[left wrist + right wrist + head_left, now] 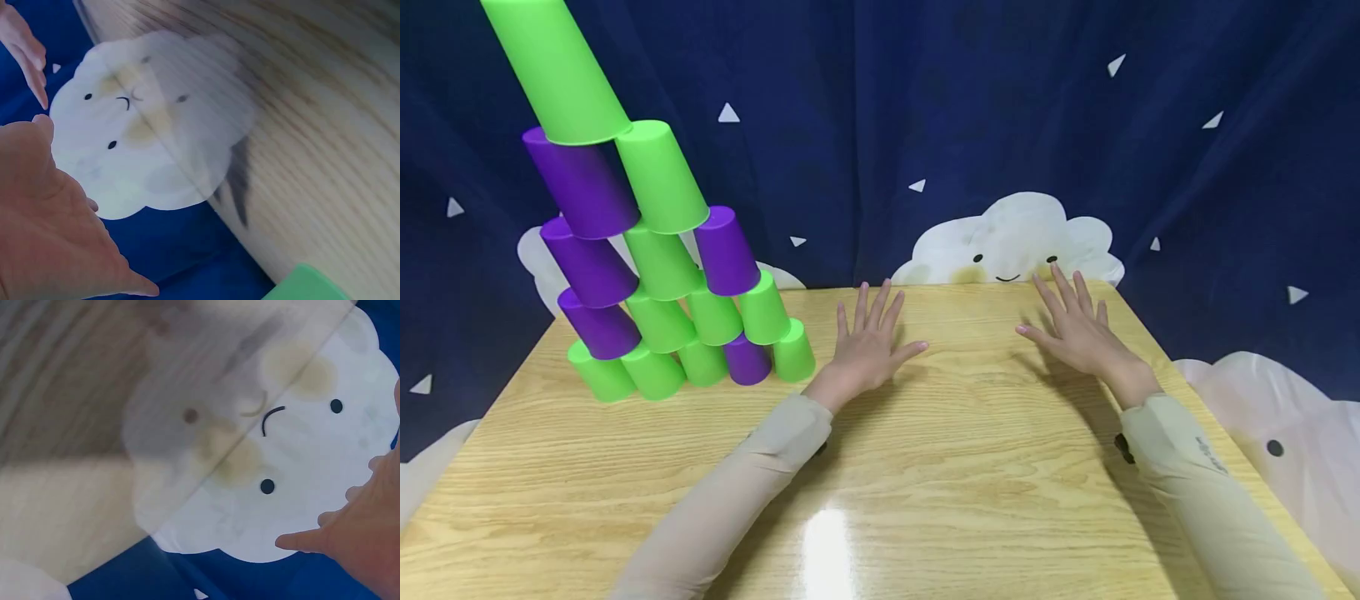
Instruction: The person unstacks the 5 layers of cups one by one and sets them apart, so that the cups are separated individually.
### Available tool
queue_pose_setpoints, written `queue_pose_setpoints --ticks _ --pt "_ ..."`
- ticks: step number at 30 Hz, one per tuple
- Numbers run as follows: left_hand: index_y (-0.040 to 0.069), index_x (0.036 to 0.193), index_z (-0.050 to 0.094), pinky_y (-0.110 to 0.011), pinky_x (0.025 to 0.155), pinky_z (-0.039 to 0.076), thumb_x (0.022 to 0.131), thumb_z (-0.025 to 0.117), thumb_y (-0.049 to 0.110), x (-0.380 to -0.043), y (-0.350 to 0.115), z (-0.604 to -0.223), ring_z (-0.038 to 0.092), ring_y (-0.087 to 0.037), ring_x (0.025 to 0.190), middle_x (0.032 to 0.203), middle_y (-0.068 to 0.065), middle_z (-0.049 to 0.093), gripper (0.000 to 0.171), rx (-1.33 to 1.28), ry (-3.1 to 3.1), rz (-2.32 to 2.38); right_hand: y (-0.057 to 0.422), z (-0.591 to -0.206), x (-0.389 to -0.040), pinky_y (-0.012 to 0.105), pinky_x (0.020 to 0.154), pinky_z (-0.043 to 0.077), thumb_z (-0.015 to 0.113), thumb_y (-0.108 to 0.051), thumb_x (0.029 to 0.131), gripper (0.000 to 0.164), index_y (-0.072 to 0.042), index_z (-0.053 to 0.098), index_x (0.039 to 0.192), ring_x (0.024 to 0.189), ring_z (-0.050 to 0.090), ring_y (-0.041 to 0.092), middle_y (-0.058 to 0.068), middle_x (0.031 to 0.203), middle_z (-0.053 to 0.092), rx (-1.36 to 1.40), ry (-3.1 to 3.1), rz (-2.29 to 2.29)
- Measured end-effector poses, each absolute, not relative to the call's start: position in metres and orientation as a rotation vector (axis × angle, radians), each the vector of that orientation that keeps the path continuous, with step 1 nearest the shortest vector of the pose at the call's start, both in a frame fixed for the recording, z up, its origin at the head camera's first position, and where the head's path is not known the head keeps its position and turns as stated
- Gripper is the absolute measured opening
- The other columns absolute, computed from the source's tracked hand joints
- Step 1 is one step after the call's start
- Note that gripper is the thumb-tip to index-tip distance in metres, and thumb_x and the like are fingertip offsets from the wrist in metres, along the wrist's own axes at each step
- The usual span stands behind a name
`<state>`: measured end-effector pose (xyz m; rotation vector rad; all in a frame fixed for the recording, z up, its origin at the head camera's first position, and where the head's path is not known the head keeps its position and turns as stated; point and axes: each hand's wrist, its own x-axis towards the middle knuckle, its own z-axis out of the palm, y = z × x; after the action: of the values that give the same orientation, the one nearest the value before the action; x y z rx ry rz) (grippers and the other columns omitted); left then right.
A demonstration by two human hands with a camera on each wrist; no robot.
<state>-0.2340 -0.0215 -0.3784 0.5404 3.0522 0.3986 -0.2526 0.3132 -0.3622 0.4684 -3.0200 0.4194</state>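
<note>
Standing mouth-down, long axes upright: stacked cups [662,260]; left hand [867,350], right hand [1081,337] both splayed wide.

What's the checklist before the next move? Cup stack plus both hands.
1. Left grip empty: ok, fingers spread, holding nothing.
2. Right grip empty: ok, fingers spread, holding nothing.
3. Cup pyramid standing: ok, rows of five, four, three, two and one.
4. Left grip clear of the bottom row's right-end green cup: cannot tell; they look close in the head view, which doesn't settle the gap.
5. Top green cup fully in frame: not ok, its upper end reaches the head view's top edge.
6. Anything above that cup: cannot tell, out of frame.
</note>
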Motion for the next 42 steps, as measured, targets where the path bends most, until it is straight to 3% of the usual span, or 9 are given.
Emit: queue_pose_setpoints --ticks 10,17,24,29,34,40,41,42 --pt "0.020 0.159 0.005 -0.060 0.115 -0.008 0.096 0.037 0.068 -0.196 -0.037 -0.366 -0.021 -0.025 0.146 0.163 0.002 -0.016 0.086 0.668 3.161 0.449 0.273 -0.342 -0.256 0.076 0.107 0.001 0.056 -0.054 0.096 0.087 -0.025 0.004 0.159 0.147 -0.018 0.028 0.001 0.164 -0.011 0.670 -2.893 0.450" --pt "0.021 0.159 0.007 -0.057 0.116 -0.008 0.097 0.043 0.062 -0.166 -0.059 -0.359 -0.020 -0.022 0.147 0.164 0.003 -0.011 0.083 0.737 3.144 0.601 0.236 -0.325 -0.263 0.060 0.117 0.006 0.060 -0.044 0.097 0.083 -0.021 0.011 0.159 0.149 -0.006 0.030 0.004 0.164 0.000 0.910 -2.711 0.577" --pt "0.016 0.159 0.011 -0.064 0.115 0.002 0.099 0.047 0.055 -0.139 -0.099 -0.357 -0.012 -0.025 0.149 0.165 0.000 -0.004 0.080 0.776 3.137 0.756 0.185 -0.299 -0.270 0.052 0.119 0.012 0.060 -0.039 0.098 0.079 -0.026 0.012 0.159 0.149 0.002 0.021 -0.003 0.164 0.007 1.095 -2.597 0.757" --pt "0.020 0.159 0.009 -0.062 0.116 0.006 0.101 0.053 0.043 -0.124 -0.136 -0.355 -0.005 -0.029 0.149 0.164 0.001 -0.002 0.076 0.824 3.000 0.993 0.148 -0.277 -0.274 0.049 0.119 0.014 0.059 -0.037 0.099 0.077 -0.027 0.012 0.159 0.148 0.003 0.013 -0.011 0.163 0.007 1.206 -2.523 0.868" --pt "0.027 0.158 0.012 -0.068 0.112 0.014 0.102 0.053 0.032 -0.111 -0.179 -0.360 -0.003 -0.029 0.149 0.164 -0.002 0.000 0.070 0.730 2.859 1.188 0.112 -0.252 -0.279 0.042 0.119 0.015 0.058 -0.035 0.100 0.075 -0.025 0.013 0.159 0.147 0.009 0.008 -0.007 0.163 0.011 1.306 -2.461 0.925" --pt "0.025 0.157 0.020 -0.080 0.100 0.018 0.103 0.053 0.022 -0.086 -0.229 -0.361 0.006 -0.041 0.146 0.164 -0.008 0.004 0.063 0.539 2.849 1.323 0.070 -0.220 -0.289 0.027 0.118 0.014 0.057 -0.034 0.100 0.073 -0.023 0.014 0.158 0.144 0.012 -0.001 -0.010 0.162 0.015 1.369 -2.406 0.984" --pt "0.024 0.157 0.022 -0.080 0.100 0.018 0.102 0.053 0.020 -0.083 -0.237 -0.361 0.007 -0.041 0.146 0.163 -0.009 0.007 0.063 0.517 2.865 1.348 0.065 -0.214 -0.291 0.026 0.118 0.015 0.057 -0.034 0.101 0.073 -0.021 0.014 0.158 0.143 0.012 -0.002 -0.009 0.162 0.016 1.374 -2.399 1.002" --pt "0.023 0.156 0.024 -0.073 0.106 0.019 0.102 0.054 0.018 -0.080 -0.244 -0.361 0.010 -0.039 0.146 0.163 -0.010 0.010 0.062 0.495 2.894 1.369 0.060 -0.207 -0.292 0.026 0.117 0.016 0.056 -0.033 0.101 0.072 -0.020 0.015 0.158 0.143 0.014 -0.002 -0.007 0.162 0.017 1.379 -2.390 1.023"
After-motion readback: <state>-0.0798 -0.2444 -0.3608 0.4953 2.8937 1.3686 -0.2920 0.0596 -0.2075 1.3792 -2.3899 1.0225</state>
